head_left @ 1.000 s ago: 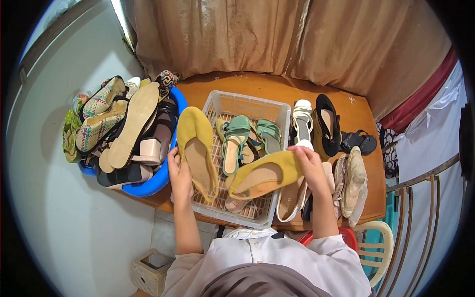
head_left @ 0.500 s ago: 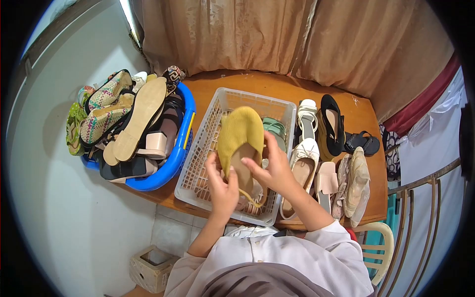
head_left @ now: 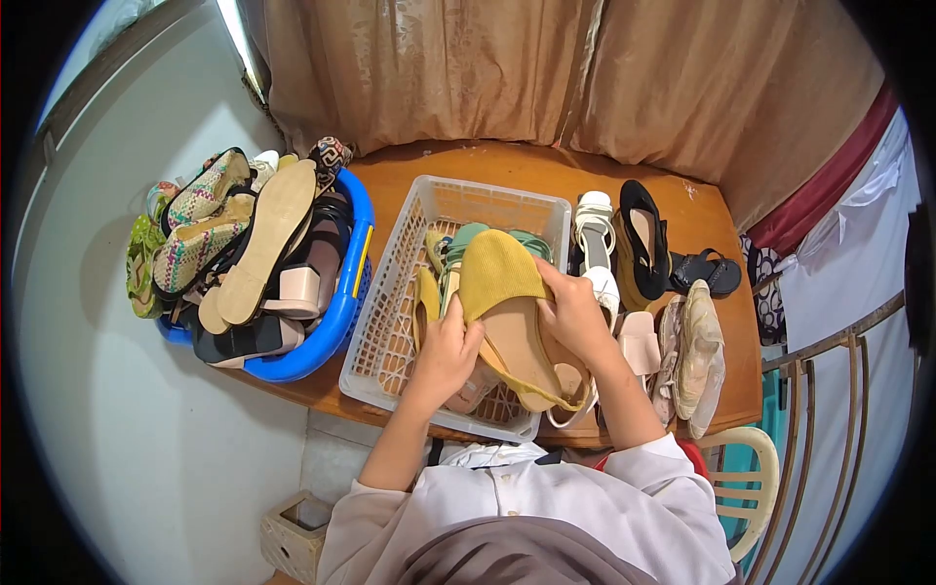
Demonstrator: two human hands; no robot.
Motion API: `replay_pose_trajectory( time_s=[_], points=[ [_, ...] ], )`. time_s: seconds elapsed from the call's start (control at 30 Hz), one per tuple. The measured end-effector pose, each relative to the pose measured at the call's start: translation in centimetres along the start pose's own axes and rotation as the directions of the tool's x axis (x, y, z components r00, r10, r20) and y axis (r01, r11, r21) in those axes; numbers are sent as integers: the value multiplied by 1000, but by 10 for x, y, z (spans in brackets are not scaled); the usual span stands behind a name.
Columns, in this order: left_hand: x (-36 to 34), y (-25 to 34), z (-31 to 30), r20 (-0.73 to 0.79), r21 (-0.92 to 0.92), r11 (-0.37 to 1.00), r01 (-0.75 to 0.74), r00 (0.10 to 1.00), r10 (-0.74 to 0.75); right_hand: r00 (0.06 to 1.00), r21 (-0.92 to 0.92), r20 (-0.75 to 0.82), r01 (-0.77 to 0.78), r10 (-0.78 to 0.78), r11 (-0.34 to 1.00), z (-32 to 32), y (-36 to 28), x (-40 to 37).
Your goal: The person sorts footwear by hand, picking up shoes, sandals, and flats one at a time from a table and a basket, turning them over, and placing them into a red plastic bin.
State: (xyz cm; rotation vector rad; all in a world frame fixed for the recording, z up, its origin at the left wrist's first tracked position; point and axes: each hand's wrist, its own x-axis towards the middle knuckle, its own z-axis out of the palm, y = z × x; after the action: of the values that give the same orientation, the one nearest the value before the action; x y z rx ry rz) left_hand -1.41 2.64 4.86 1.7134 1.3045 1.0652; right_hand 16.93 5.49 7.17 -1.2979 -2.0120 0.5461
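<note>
A mustard-yellow slingback shoe [head_left: 502, 268] with a ribbed upper is held up between my two hands, toe pointing away and beige insole facing me. My left hand [head_left: 446, 353] grips its left side, thumb near the upper's edge. On the opposite side, my right hand [head_left: 573, 314] has fingers closed around the shoe. Beneath them stands a white plastic crate [head_left: 380, 366] with latticed walls. Inside it are green sandals [head_left: 470, 237] and a second yellow shoe [head_left: 426, 297], partly hidden behind my left hand.
A blue basket [head_left: 363, 210] heaped with shoes stands at the left of the wooden table [head_left: 390, 166]. Right of the crate are white sandals [head_left: 595, 229], black wedges [head_left: 643, 234], black flip-flops [head_left: 707, 273] and beige flats [head_left: 697, 341]. A plastic chair [head_left: 751, 478] is at lower right.
The yellow shoe has shifted right and slightly down, turning so more insole shows. Both hands have moved right with it. The second yellow shoe and more green sandals now show in the crate.
</note>
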Motion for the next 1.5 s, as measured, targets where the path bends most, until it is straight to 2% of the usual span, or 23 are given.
replay_pose_trajectory(
  time_s=[0.07,0.17,0.27,0.3,0.4,0.5,0.6,0.7,0.8,0.9,1.0,1.03,1.1,1.2,1.3,1.33,1.37,1.4,1.43,1.5],
  points=[
    [2,5,-1,49,-6,999,49,998,-48,999,-45,40,-31,32,999,-3,2,-2],
    [1,15,4,24,-7,999,32,999,-31,989,65,-131,74,-65,995,2,-6,-5],
    [-1,31,20,-172,80,990,-114,977,127,925,-58,-315,203,-210,978,10,-21,-5],
    [0,32,24,-201,188,977,-97,970,135,937,-145,-279,174,-209,974,13,-18,-8],
    [2,34,25,-260,427,902,-62,947,189,881,-368,-331,209,-338,906,10,-25,-4],
    [7,30,26,-291,405,900,-159,911,291,778,-415,-374,347,-505,841,10,-16,4],
    [13,25,24,-286,305,937,-172,921,263,777,-454,-363,334,-513,826,21,-2,4],
    [13,14,29,-267,316,936,-157,932,246,773,-470,-388,302,-501,829,32,6,4],
    [14,3,30,-208,332,931,-148,952,225,843,-389,-363,249,-396,887,30,2,1],
    [12,0,33,-240,325,925,-199,928,285,871,-360,-404,130,-280,924,27,-4,0],
    [12,7,34,-232,288,948,-132,951,203,859,-298,-433,148,-272,943,29,1,3],
    [15,7,33,-203,269,951,-151,957,209,854,-312,-426,173,-300,934,31,6,2],
    [19,4,29,-147,229,956,-185,964,222,840,-338,-408,225,-358,914,35,16,1],
    [19,2,25,-113,59,985,-161,979,167,903,-225,-334,202,-271,953,32,20,-1],
    [20,-19,29,-238,68,986,-155,957,167,953,26,-278,132,-120,991,29,13,1],
    [22,-24,28,-249,-200,978,-67,968,15,967,75,-243,100,-79,992,30,12,0],
    [24,-28,26,-217,-454,891,22,967,-134,980,74,-195,64,-48,995,34,13,-7],
    [24,-31,22,-145,-673,732,106,952,-271,989,72,-147,27,-16,997,35,11,-12],
    [22,-26,16,-99,-805,584,105,947,-307,999,134,21,-34,31,990,27,5,-17],
    [15,-33,2,-64,-873,473,122,931,-358,959,180,258,-169,119,969,17,4,-17]
  ],
)
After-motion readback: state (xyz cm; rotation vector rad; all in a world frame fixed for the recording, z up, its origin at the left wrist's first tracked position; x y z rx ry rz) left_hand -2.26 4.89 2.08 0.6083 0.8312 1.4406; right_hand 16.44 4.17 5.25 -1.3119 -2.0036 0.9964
